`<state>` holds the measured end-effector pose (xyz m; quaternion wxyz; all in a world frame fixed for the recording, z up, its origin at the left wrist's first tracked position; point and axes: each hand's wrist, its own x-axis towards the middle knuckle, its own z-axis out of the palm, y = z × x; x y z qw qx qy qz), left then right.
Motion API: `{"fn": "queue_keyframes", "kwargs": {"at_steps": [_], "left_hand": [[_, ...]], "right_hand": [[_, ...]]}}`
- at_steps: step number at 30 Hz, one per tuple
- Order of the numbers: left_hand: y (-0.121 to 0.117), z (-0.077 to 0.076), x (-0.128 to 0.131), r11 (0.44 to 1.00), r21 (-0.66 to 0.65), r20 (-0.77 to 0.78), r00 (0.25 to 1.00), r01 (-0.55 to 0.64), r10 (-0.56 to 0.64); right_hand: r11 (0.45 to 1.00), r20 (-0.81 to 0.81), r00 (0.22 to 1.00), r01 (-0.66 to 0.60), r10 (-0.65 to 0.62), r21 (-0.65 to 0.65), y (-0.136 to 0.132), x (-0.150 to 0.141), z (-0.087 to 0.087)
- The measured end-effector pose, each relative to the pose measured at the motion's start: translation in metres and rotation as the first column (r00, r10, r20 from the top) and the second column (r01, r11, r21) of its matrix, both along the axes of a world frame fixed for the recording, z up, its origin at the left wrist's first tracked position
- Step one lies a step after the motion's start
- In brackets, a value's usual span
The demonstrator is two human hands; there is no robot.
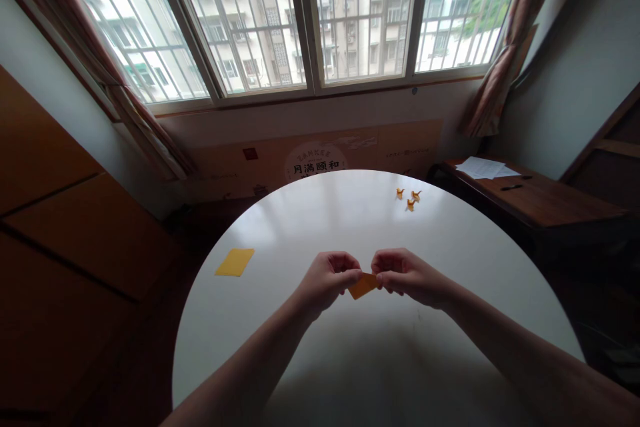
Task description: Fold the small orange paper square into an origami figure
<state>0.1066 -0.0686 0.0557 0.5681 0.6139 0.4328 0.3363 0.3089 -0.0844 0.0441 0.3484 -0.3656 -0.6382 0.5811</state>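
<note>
A small orange piece of paper is pinched between both hands above the round white table. My left hand grips its left edge with curled fingers. My right hand grips its right edge the same way. Part of the paper is hidden behind the fingers. A yellow sheet lies flat on the table to the left. Three small folded orange paper figures sit near the table's far right edge.
A wooden side desk at the right holds white papers and a dark pen. A large barred window with curtains faces me. Wooden furniture stands on the left.
</note>
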Motion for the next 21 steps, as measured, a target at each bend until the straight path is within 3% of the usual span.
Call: {"fn": "queue_keyframes", "kwargs": {"at_steps": [9, 15, 21], "left_hand": [[0.003, 0.001, -0.004, 0.999, -0.032, 0.033, 0.999, -0.009, 0.010], [0.014, 0.006, -0.014, 0.991, -0.054, 0.128, 0.983, -0.126, 0.132], [0.009, -0.003, -0.006, 0.978, -0.122, 0.195, 0.962, -0.170, 0.192]], "right_hand": [[1.000, -0.018, 1.000, -0.012, 0.012, -0.011, 0.002, 0.004, -0.002], [0.994, -0.087, 0.991, 0.105, -0.105, 0.003, 0.010, 0.015, -0.002], [0.978, -0.184, 0.961, 0.208, -0.206, -0.009, 0.011, 0.009, -0.006]]}}
